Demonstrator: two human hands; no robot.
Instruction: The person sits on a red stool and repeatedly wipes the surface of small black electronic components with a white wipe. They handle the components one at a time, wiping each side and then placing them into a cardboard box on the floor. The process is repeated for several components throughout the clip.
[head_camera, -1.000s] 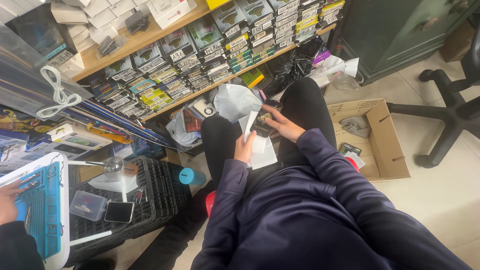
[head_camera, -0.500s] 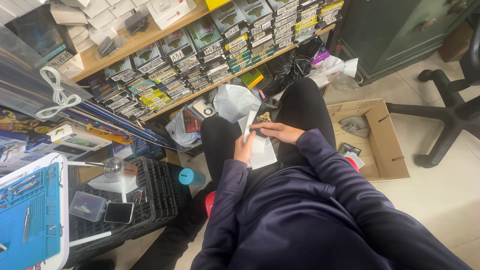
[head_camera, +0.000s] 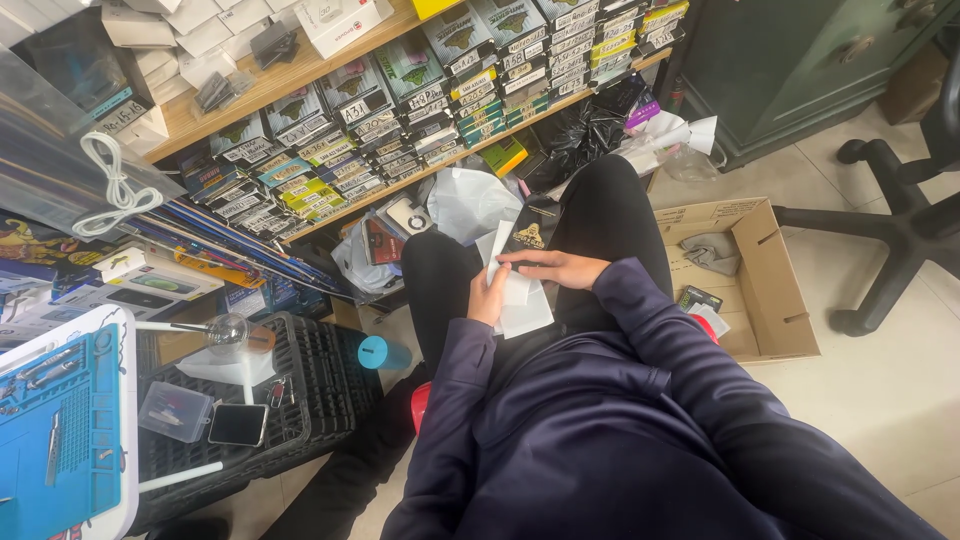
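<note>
Head view: left hand (head_camera: 487, 297) grip pinching white paper (head_camera: 512, 290); right hand (head_camera: 552, 268) flat on it

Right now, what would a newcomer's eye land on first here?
Probably the two hands in the lap: the left hand holds a white paper sheet upright while the right hand lies across it. Next come the shelves of stacked small boxes above, and the blue work mat at lower left.

Head view, steeply down, close overhead.
</note>
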